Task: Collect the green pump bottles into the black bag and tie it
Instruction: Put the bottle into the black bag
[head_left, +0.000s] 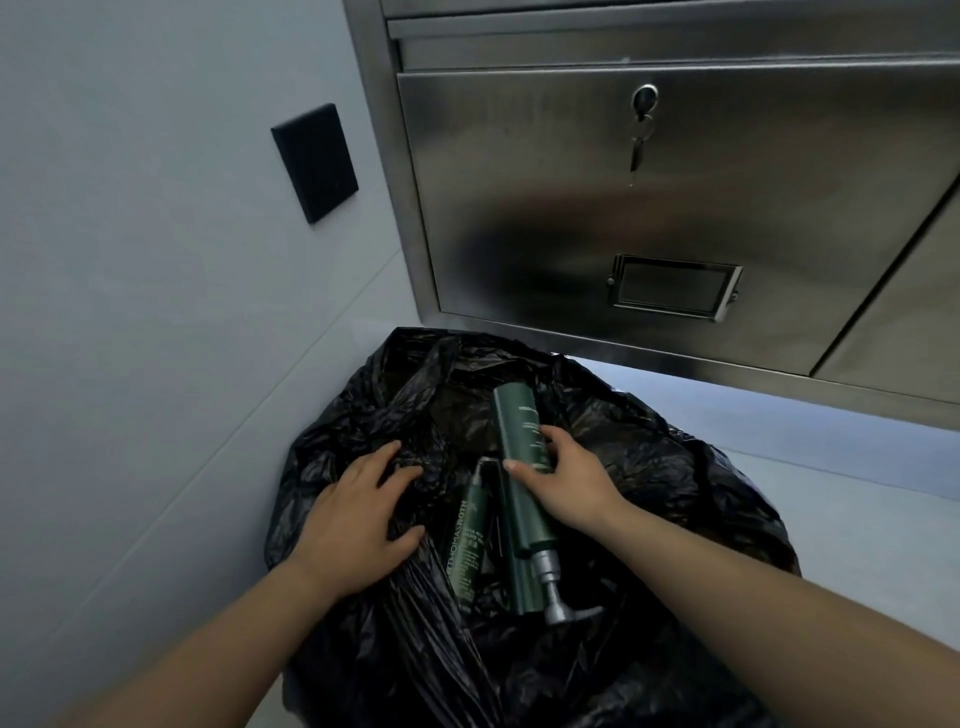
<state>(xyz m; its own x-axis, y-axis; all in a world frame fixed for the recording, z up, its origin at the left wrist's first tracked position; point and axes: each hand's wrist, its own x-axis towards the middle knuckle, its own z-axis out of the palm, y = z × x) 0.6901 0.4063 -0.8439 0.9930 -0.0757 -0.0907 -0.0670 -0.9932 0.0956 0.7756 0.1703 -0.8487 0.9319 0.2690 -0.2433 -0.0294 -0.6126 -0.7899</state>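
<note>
Green pump bottle (519, 467) held by right hand (566, 480), fingers curled round smooth round body, silver pump (556, 592) pointed back at person; likely being laid down inside. Left hand (358, 519) spread flat, pressed on crinkly black bag (675, 493), probably so mouth is kept open. Second green bottle (467, 545) seen lying just beside first, in bag. Bag not tied yet. Shiny metal cabinet (675, 208) seen behind, key (636, 150) left hanging in lock.
</note>
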